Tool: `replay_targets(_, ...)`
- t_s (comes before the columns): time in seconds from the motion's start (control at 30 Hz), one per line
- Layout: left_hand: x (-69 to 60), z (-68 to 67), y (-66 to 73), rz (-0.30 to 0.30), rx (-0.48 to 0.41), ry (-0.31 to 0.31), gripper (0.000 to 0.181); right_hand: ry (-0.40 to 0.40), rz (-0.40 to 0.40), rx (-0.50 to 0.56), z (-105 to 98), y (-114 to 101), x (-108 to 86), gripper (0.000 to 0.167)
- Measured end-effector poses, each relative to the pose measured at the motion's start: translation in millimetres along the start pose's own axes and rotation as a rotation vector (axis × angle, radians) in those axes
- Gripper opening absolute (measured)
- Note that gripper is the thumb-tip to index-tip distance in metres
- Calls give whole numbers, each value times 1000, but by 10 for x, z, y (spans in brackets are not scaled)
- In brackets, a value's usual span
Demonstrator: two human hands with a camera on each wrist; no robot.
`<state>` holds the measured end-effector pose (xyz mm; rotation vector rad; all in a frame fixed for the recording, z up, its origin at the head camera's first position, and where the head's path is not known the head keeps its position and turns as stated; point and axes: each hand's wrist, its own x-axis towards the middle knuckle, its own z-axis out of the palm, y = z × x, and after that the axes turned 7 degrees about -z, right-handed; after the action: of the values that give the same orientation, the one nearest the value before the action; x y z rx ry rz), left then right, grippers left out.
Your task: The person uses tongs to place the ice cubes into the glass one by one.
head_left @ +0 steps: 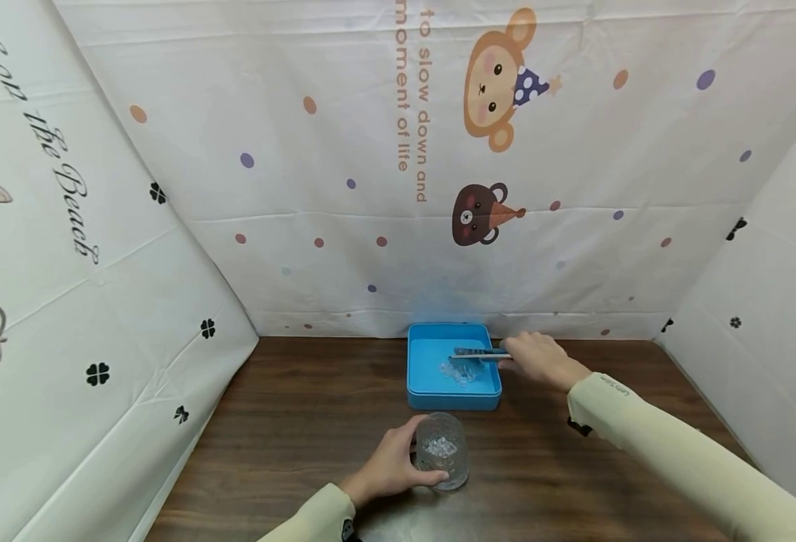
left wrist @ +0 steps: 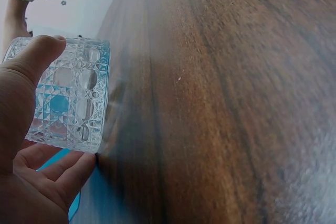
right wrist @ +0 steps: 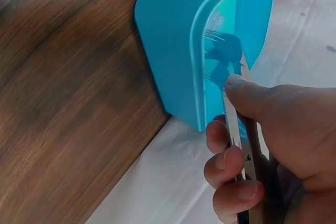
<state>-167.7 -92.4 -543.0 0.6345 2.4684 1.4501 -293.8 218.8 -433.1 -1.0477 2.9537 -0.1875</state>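
My left hand [head_left: 393, 461] curls round the side of a clear cut-patterned glass [head_left: 454, 465], which stands on the wooden table. Small clear pieces, like ice or crystals, [head_left: 441, 447] lie inside it. In the left wrist view the thumb lies along one side of the glass [left wrist: 73, 95] and the fingers are on the other. My right hand [head_left: 540, 358] grips metal tongs [head_left: 474, 354] with fork-like ends. Their tips reach into a blue rectangular box [head_left: 448, 403], over more clear pieces [head_left: 457, 373]. Whether the tips hold a piece, I cannot tell.
The box stands at the table's back edge, against a white printed cloth [head_left: 344, 196]. Cloth walls [head_left: 113, 316] also rise on the left and right. Dark wooden tabletop [head_left: 303, 406] lies between the glass and the left wall.
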Motion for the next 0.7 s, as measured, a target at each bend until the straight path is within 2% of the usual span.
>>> replay_targets(0.3,12,-16,13,25,13,13,80,-7,8,-16,-26,5,44,18)
replay_targets(0.5,11,-12,9,11,9,12,80,-6,-2,-59,-1,58,115,19)
replay_targets(0.7,4,5,-5,3,5,2,80,-16,20,-58,43,93,130,17)
